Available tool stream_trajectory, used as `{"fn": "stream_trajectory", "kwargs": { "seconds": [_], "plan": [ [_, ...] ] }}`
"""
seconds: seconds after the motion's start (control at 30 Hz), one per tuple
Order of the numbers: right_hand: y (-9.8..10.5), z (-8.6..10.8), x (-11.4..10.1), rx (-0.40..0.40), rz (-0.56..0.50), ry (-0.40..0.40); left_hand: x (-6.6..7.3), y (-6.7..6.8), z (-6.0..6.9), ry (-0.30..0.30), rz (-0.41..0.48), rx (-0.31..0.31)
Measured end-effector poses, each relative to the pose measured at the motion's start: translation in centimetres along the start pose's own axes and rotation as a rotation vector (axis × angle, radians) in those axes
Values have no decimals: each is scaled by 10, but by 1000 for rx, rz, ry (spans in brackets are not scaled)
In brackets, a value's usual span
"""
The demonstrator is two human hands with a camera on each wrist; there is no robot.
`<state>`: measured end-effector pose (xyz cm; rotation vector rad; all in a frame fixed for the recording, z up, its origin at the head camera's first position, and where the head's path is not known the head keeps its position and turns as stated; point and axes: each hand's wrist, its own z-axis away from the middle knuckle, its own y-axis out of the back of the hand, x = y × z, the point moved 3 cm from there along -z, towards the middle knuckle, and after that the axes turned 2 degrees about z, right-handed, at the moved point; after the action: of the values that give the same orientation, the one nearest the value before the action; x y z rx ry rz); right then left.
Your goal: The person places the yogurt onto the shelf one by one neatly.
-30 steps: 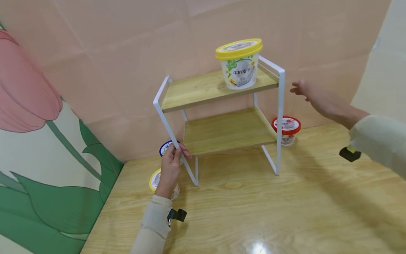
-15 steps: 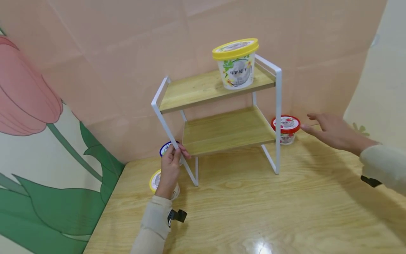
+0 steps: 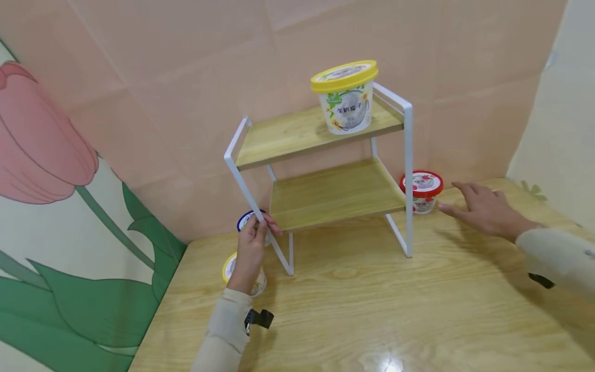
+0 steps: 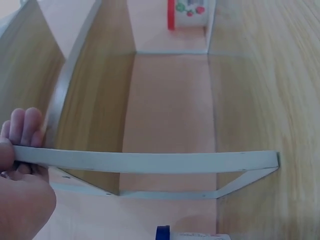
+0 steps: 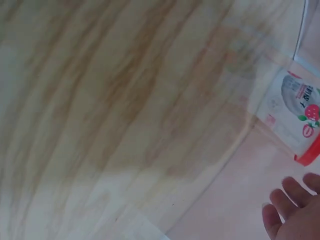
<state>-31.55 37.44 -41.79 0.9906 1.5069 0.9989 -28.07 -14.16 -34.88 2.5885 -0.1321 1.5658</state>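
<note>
A two-tier wooden shelf (image 3: 325, 194) with a white metal frame stands on the table. My left hand (image 3: 251, 250) grips its left front leg, fingers curled round the bar (image 4: 150, 162) in the left wrist view. On the top tier sits a tub with a yellow lid (image 3: 348, 106). To the right of the shelf is a tub with a red lid (image 3: 423, 191), partly behind the right leg. My right hand (image 3: 485, 209) hovers just right of that tub, thumb and fingers spread, holding nothing. The right wrist view shows the fingers (image 5: 295, 192) near the red-lidded tub (image 5: 295, 110).
A blue-lidded tub (image 3: 246, 218) and another yellow-lidded tub (image 3: 258, 284) stand behind my left hand and forearm, partly hidden. The wooden table (image 3: 353, 310) meets a pink backdrop (image 3: 186, 129) at the rear and a tulip-printed panel (image 3: 60, 217) on the left.
My right hand has come down from beside the top tier to beside the red-lidded tub. The left hand keeps its grip on the leg. The view has shifted slightly.
</note>
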Motion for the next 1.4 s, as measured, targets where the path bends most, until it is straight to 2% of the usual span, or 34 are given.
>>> {"fn": "stream_trajectory", "kwargs": {
  "seconds": [0.13,0.23,0.33,0.43,0.5,0.63,0.83,0.9,1.1,1.2,1.3,1.4],
  "plan": [
    [-6,-4,0,69,-17,10,1,5,-2,1,43,-92],
    [-13,-8,1,124,-46,15,4,8,-3,-15,110,-123],
    [-16,-16,2,176,-93,13,7,6,-5,-39,205,-103],
    [-16,-24,1,217,-134,6,7,2,-9,-38,298,-70],
    [-16,-29,-2,227,-149,8,5,-1,-10,-27,310,-55],
    [-17,-39,-6,222,-165,17,0,-3,-9,-9,267,-51],
    [-22,-55,-5,258,-164,8,-2,-4,-10,-49,195,-90],
    [-24,-61,-7,270,-147,19,-2,-2,-9,-48,167,-89],
    [-24,-61,-10,285,-59,54,-2,-6,-9,-51,151,-63],
    [-24,-61,-14,284,-37,54,-3,-5,-9,-99,120,-30],
    [-23,-62,-17,278,-32,54,-6,-2,-8,-148,57,55],
    [-24,-63,-17,265,-32,56,-11,1,-5,-160,25,145]
  ]
}}
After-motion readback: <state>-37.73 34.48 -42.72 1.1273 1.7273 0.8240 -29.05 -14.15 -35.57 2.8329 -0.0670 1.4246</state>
